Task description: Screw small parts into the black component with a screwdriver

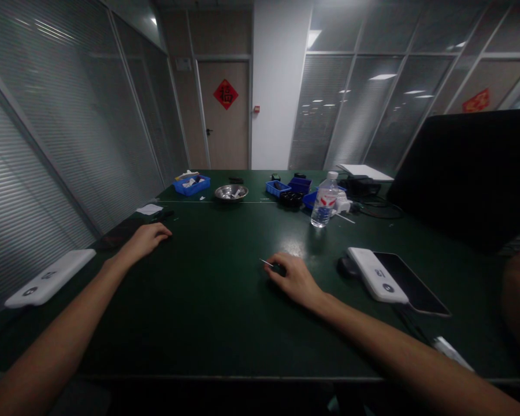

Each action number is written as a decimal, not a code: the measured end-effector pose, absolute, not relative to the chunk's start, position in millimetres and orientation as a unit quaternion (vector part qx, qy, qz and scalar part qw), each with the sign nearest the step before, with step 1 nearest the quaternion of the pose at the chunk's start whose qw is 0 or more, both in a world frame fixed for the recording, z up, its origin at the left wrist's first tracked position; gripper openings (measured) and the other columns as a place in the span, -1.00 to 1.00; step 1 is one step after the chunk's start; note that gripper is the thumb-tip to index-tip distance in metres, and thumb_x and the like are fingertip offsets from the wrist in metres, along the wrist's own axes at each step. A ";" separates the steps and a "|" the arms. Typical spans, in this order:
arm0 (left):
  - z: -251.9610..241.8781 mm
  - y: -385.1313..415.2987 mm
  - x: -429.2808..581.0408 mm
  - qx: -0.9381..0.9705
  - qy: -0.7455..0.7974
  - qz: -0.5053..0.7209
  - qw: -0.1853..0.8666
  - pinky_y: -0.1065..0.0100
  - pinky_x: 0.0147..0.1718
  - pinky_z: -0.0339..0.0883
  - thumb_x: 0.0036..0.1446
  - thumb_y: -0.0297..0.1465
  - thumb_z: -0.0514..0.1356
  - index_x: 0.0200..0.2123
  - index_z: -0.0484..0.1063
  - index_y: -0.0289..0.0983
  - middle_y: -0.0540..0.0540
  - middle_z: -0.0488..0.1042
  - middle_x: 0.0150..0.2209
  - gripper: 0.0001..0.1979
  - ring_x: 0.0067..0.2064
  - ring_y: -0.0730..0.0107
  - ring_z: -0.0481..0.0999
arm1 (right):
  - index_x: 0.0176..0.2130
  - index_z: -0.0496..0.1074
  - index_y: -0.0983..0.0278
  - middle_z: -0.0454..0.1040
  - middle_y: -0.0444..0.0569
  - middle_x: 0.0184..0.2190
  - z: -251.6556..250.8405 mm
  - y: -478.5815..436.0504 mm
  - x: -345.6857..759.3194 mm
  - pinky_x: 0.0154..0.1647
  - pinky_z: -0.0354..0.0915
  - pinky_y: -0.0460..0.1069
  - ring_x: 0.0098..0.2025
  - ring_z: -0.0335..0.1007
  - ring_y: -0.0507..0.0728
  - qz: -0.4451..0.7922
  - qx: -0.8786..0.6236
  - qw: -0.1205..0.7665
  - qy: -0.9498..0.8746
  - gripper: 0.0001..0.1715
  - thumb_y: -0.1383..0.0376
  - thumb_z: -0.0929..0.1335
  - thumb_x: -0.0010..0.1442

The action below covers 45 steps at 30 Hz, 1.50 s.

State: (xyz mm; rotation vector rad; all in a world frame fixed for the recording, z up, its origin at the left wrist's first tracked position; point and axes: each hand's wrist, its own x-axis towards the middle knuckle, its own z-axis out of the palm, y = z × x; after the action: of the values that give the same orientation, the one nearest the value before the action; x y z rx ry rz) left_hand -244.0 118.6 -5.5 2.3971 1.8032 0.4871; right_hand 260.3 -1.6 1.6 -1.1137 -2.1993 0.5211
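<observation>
My right hand (292,278) is near the middle of the green table (208,300). Its thumb and forefinger pinch a short, thin whitish stick (266,262), which points out to the left; its exact kind is too small to make out. Farther left, my left hand (147,238) rests on the tabletop, fingers loosely stretched out, holding nothing that I can see. Just beyond it lie a white paper (149,209) and a small dark object (163,215).
A water bottle (325,200) stands upright at right, before blue trays (278,188). A metal bowl (231,193) and blue basket (193,185) sit farther back. White power banks (378,274) flank my arms, one beside a phone (416,283). A black monitor (472,173) rises at right.
</observation>
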 end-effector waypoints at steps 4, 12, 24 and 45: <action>-5.4 119.5 -243.5 0.788 0.594 0.156 0.049 0.12 0.09 0.34 0.19 -0.20 0.11 -0.11 0.60 -0.20 -0.15 0.58 -0.01 -0.65 0.03 0.07 0.53 | -0.14 0.52 0.22 0.53 -0.06 -0.19 3.0 -2.9 260.4 -0.18 0.34 -0.01 -0.21 0.45 0.11 0.202 -0.425 0.300 -0.830 -0.85 0.25 0.35 0.34; 0.0 113.8 -236.0 0.802 0.580 0.141 0.030 0.15 0.09 0.34 0.20 -0.23 0.08 -0.11 0.61 -0.19 -0.15 0.58 -0.02 -0.64 0.03 0.09 0.54 | -0.15 0.53 0.23 0.53 -0.05 -0.21 0.0 -1.7 259.0 -0.17 0.34 -0.01 -0.21 0.45 0.12 0.195 -0.423 0.299 -0.833 -0.86 0.26 0.36 0.33; -6.2 114.8 -243.7 0.797 0.582 0.156 0.031 0.14 0.08 0.34 0.24 -0.23 0.09 -0.09 0.61 -0.21 -0.18 0.53 0.00 -0.65 0.02 0.09 0.52 | -0.14 0.52 0.22 0.54 -0.05 -0.19 1.1 -2.0 259.8 -0.17 0.34 0.01 -0.19 0.46 0.13 0.200 -0.414 0.307 -0.833 -0.85 0.26 0.36 0.33; 11.5 104.6 -213.2 0.773 0.631 0.046 -0.049 0.16 -0.06 0.40 0.19 -0.41 0.11 -0.11 0.62 -0.21 -0.16 0.63 -0.08 -0.70 -0.06 0.03 0.60 | -0.13 0.52 0.22 0.54 -0.06 -0.19 -1.9 -0.1 260.1 -0.20 0.32 -0.01 -0.20 0.45 0.11 0.192 -0.414 0.302 -0.837 -0.86 0.26 0.36 0.34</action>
State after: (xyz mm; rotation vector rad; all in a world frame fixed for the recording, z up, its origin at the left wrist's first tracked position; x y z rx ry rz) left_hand -213.2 104.6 11.5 2.5063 2.0468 0.1480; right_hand 260.1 -0.1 -1.9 -1.0972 -2.2199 0.5093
